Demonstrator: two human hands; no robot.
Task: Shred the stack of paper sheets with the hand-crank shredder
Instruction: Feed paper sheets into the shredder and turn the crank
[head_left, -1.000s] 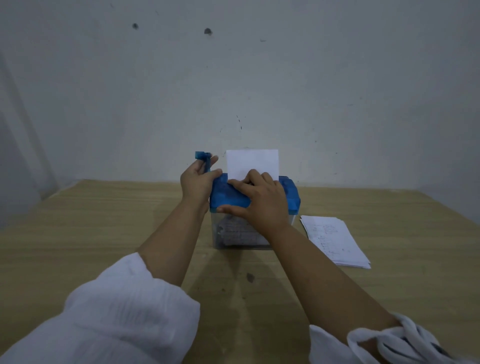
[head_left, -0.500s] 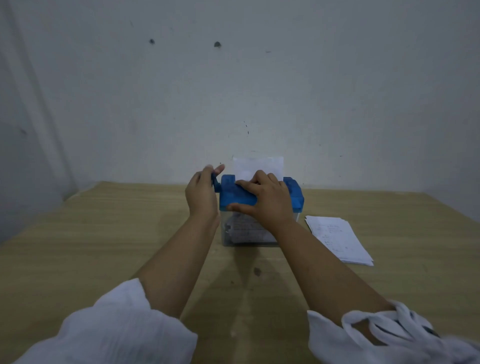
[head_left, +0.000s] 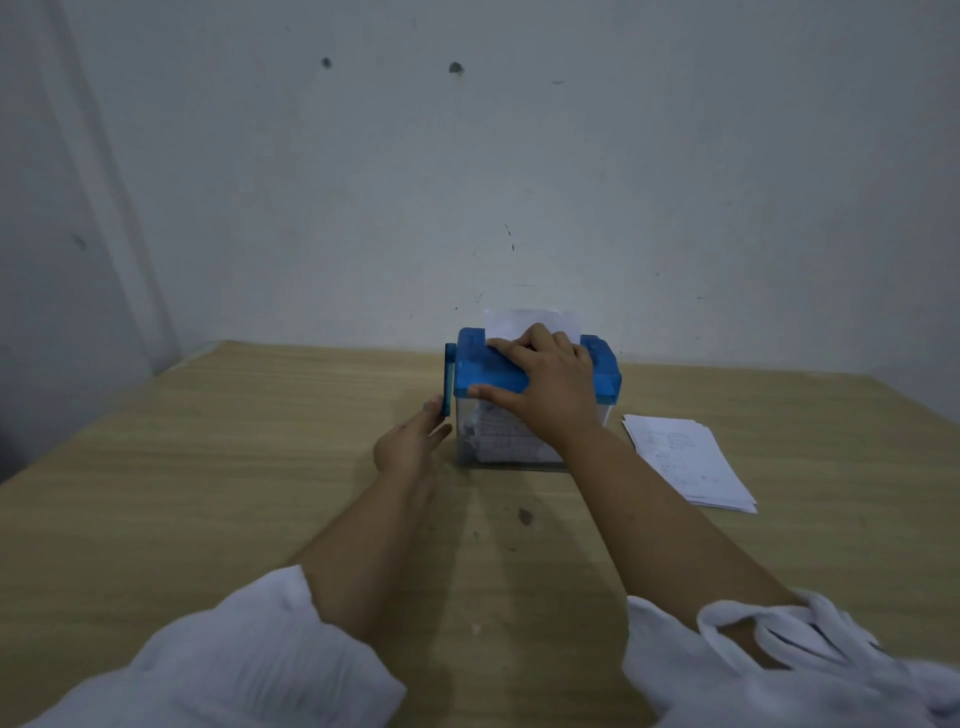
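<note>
Fingers (head_left: 432, 406) of the left hand (head_left: 410, 447) are pinching the crank (head_left: 445, 382) end while the right hand (head_left: 545, 384) is pressing down the seemingly light shredder (head_left: 605, 376).

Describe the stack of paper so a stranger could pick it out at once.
On the wooden table, find the blue-topped shredder near the wall. Right of it lies the paper stack, flat on the tabletop. Unlike the sheet standing in the shredder's slot, it is faintly written on.

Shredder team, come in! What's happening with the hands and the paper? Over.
Left hand pinches crank, low in its turn. Right hand presses shredder top. One sheet up in slot, stack waiting right. Nothing blocking.
</note>
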